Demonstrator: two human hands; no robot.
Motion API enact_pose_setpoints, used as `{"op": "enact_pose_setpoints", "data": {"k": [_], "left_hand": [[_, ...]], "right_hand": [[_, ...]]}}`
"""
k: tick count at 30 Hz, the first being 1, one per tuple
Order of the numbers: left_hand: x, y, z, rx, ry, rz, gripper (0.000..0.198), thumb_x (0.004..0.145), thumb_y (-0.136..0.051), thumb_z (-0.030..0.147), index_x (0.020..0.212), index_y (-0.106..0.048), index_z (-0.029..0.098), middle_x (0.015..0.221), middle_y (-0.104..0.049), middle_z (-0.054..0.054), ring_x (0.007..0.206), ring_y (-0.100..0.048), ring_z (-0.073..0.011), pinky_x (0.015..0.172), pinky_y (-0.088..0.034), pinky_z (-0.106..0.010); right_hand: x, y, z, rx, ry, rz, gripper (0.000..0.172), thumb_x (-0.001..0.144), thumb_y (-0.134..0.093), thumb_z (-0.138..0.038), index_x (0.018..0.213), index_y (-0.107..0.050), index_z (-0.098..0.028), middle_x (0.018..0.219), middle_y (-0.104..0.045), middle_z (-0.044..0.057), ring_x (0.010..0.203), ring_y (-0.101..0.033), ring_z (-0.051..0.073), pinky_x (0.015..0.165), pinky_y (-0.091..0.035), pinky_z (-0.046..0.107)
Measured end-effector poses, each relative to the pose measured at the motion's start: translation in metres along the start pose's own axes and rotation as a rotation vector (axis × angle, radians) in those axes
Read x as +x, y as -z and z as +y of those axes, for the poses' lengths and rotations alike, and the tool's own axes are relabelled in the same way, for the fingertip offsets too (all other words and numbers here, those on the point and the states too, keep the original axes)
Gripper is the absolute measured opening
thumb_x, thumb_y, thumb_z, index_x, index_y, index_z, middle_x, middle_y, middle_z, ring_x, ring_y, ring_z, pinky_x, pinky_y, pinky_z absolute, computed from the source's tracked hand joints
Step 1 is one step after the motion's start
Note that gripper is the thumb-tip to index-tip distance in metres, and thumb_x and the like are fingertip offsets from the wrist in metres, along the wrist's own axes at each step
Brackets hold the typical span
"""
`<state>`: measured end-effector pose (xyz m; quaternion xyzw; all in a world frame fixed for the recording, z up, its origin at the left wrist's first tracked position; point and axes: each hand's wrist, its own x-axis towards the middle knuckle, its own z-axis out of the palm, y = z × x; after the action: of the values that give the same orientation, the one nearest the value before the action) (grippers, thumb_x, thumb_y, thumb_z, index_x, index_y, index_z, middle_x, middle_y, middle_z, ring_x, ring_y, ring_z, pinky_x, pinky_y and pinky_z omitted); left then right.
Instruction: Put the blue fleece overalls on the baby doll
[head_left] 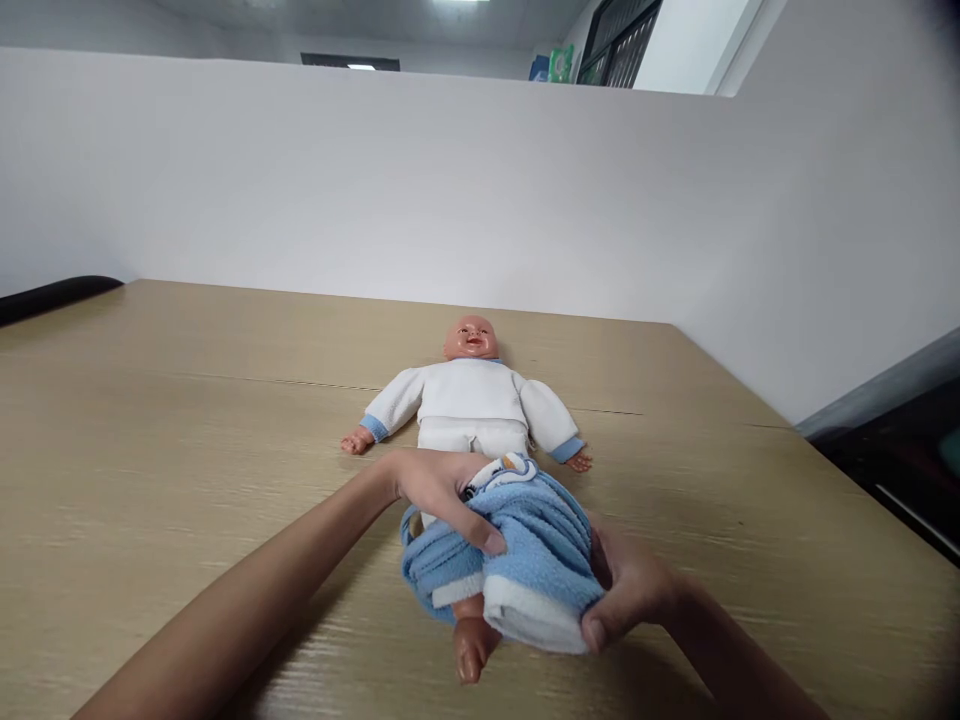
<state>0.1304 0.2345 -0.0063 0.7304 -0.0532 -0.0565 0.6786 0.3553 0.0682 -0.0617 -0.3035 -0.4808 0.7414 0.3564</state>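
A baby doll (pixel 471 395) in a white top with blue cuffs lies on its back on the wooden table (pixel 187 420), head away from me. Bunched blue fleece trousers (pixel 525 550) with white cuffs sit over its legs. My left hand (pixel 439 490) grips the trousers' left side, thumb pressed on the fabric. My right hand (pixel 626 590) clutches the right leg of the trousers near its white cuff. One bare doll foot (pixel 472 650) sticks out below the cloth.
White partition walls (pixel 450 200) stand behind the table and along its right side. A dark object (pixel 52 295) lies at the table's far left edge. Dark furniture (pixel 900 450) sits past the right edge.
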Motion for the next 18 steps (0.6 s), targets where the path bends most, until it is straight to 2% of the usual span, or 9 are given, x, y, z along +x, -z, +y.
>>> {"op": "enact_pose_setpoints", "data": {"k": [4,7,10,14,18], "left_hand": [[0.0,-0.001,0.0,-0.039,0.041,-0.012,0.046,0.072,-0.097,0.048,0.096,-0.077,0.014,0.089,-0.078,-0.001,0.096,-0.074,-0.0225,0.095,-0.063,-0.03],[0.0,0.0,-0.002,-0.089,0.053,-0.022,0.053,0.065,-0.102,0.044,0.102,-0.078,0.014,0.092,-0.08,-0.001,0.096,-0.075,-0.0233,0.093,-0.064,-0.03],[-0.001,0.001,-0.002,-0.075,0.051,-0.003,0.053,0.064,-0.102,0.042,0.104,-0.08,0.014,0.101,-0.082,-0.003,0.101,-0.075,-0.0242,0.099,-0.062,-0.031],[-0.001,0.001,-0.001,-0.032,0.035,-0.006,0.054,0.069,-0.099,0.049,0.105,-0.081,0.013,0.113,-0.082,-0.007,0.118,-0.073,-0.0294,0.113,-0.056,-0.037],[-0.001,0.001,-0.003,-0.011,0.032,-0.017,0.054,0.075,-0.095,0.052,0.11,-0.08,0.012,0.116,-0.081,-0.008,0.123,-0.072,-0.0304,0.117,-0.053,-0.039]], "right_hand": [[0.004,-0.014,-0.01,0.106,0.021,-0.035,0.123,0.06,-0.104,-0.05,0.163,-0.044,-0.02,0.139,-0.073,0.019,0.127,-0.072,0.038,0.106,-0.059,0.05],[0.003,-0.019,-0.014,0.097,0.052,-0.024,0.114,0.068,-0.097,-0.062,0.161,-0.047,-0.019,0.132,-0.076,0.019,0.119,-0.076,0.036,0.095,-0.064,0.046],[0.0,-0.016,-0.014,0.028,0.062,-0.006,0.107,0.071,-0.094,-0.067,0.157,-0.053,-0.017,0.129,-0.077,0.018,0.118,-0.075,0.034,0.095,-0.063,0.04],[-0.003,-0.01,-0.012,0.004,0.027,-0.024,0.101,0.072,-0.093,-0.067,0.153,-0.058,-0.017,0.125,-0.079,0.015,0.12,-0.074,0.032,0.093,-0.06,0.034],[-0.003,-0.01,-0.014,0.009,-0.021,-0.04,0.102,0.068,-0.096,-0.064,0.151,-0.06,-0.017,0.122,-0.079,0.013,0.12,-0.073,0.032,0.096,-0.058,0.035]]}}
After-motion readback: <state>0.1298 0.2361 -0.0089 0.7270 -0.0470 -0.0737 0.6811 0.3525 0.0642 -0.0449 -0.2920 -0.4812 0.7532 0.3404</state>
